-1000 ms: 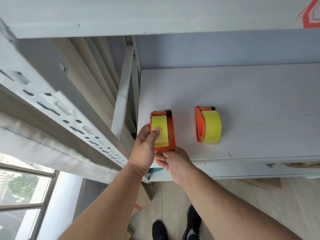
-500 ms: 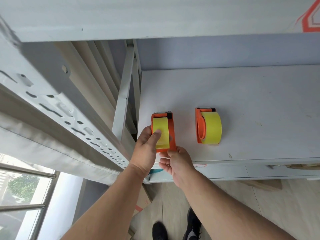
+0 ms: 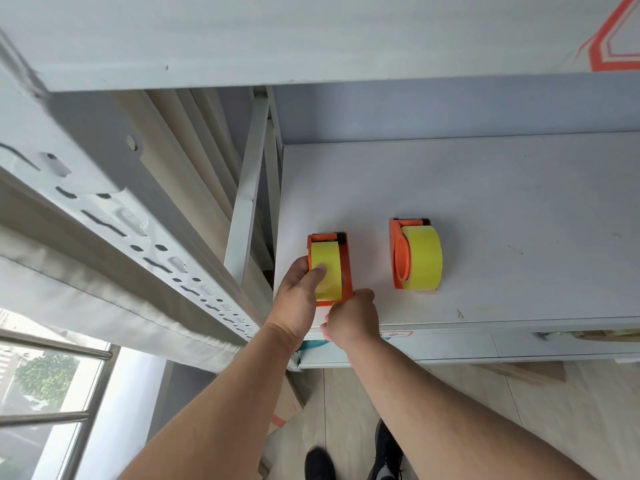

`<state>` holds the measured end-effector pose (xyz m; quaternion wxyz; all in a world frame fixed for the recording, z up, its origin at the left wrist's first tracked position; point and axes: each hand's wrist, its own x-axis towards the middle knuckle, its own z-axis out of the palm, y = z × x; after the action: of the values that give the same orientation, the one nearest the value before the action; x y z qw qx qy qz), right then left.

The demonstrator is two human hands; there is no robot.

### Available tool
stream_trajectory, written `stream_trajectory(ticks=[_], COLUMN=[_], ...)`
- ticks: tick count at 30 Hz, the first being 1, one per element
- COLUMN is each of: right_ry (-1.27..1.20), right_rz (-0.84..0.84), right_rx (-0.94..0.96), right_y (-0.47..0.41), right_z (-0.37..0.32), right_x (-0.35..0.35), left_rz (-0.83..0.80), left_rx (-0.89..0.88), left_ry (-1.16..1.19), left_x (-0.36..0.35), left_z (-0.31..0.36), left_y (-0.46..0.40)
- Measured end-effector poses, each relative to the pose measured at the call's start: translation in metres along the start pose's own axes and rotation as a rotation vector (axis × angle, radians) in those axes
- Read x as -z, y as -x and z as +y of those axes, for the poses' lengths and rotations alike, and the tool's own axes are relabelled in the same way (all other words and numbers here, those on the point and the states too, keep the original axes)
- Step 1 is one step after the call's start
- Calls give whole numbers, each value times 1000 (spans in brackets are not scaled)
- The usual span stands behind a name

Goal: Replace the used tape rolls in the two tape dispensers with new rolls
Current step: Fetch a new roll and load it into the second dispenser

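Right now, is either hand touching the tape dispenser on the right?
No: both the left hand and right hand are on the left dispenser; the right dispenser stands untouched.

- Two tape dispensers sit side by side on the desk.
- Left dispenser near the front edge.
- Right dispenser slightly farther back.

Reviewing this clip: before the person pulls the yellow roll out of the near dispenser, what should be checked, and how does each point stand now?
1. Left hand holds the yellow roll, thumb on its face: ok.
2. Right hand steadies the near dispenser at its near end: ok.
3. Near dispenser sits fully on the desk: not ok, it is at the front edge.
4. Second dispenser stands apart, out of the way: ok.
5. Tape end free of the cutter: cannot tell.
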<state>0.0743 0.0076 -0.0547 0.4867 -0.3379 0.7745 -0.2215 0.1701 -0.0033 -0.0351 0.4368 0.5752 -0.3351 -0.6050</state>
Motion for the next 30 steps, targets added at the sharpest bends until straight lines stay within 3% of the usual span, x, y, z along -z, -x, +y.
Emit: stream_trajectory(ticks=[6, 9, 14, 21, 23, 25, 27, 30], right_ry=[-93, -175, 103, 729, 767, 628, 532, 530], right_rz=[35, -39, -38, 72, 208, 307, 198, -99], right_rx=[21, -3, 148, 405, 524, 749, 922, 849], right_y=[-12, -18, -17, -6, -5, -12, -28, -56], right_z=[-4, -7, 6, 2, -7, -21, -44, -81], right_x=[-4, -3, 6, 34, 41, 48, 51, 54], left_rz=[-13, -3, -6, -25, -35, -35, -27, -27], left_rx=[26, 37, 26, 3, -4, -13, -14, 0], left_ry=[-3, -12, -98, -184, -183, -178, -163, -149], left_x=[-9, -8, -2, 3, 4, 4, 5, 8], left_z=[5, 5, 2, -1, 0, 0, -1, -3], left_y=[-6, -9, -11, -7, -6, -6, -8, -11])
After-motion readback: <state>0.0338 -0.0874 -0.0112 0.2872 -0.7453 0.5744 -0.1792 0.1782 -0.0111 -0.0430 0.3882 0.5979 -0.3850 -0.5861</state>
